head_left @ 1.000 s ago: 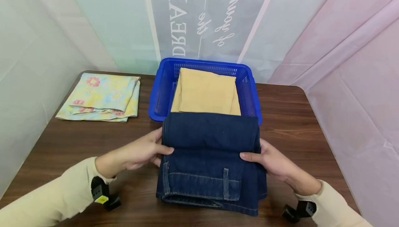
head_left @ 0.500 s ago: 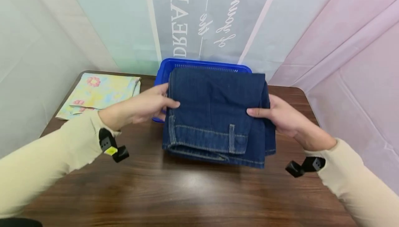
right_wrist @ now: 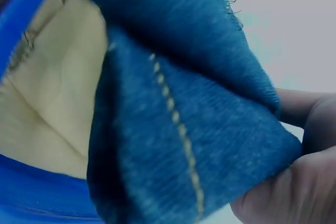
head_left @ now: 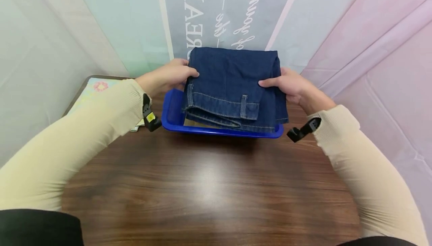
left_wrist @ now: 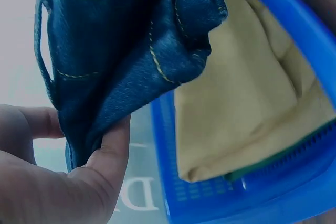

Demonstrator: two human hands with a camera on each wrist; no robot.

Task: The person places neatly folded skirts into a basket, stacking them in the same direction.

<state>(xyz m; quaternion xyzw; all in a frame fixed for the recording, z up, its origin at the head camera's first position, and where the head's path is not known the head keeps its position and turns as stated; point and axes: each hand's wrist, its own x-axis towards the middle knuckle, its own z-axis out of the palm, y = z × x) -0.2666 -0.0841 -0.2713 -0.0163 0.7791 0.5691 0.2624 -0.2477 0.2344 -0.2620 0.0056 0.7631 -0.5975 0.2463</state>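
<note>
A folded pair of dark blue jeans (head_left: pixel 229 81) hangs over the blue plastic basket (head_left: pixel 216 129), waistband toward the near rim. My left hand (head_left: pixel 173 74) grips the left edge, thumb on top and fingers underneath. On the opposite edge my right hand (head_left: pixel 291 86) pinches the denim the same way. Below the jeans, a folded tan cloth (left_wrist: pixel 247 93) lies in the basket, as the left wrist view shows. Part of that tan cloth (right_wrist: pixel 52 87) also appears in the right wrist view, beside the raised denim. The jeans hide most of the basket in the head view.
A folded floral cloth (head_left: pixel 96 88) lies at the table's back left, partly behind the left sleeve (head_left: pixel 84 137). The brown wooden table (head_left: pixel 206 186) stretches in front of the basket. A printed curtain (head_left: pixel 135 24) hangs close behind it.
Both hands have carried the jeans away from the body, from the near side of the basket to above it. The grip on both edges stays the same.
</note>
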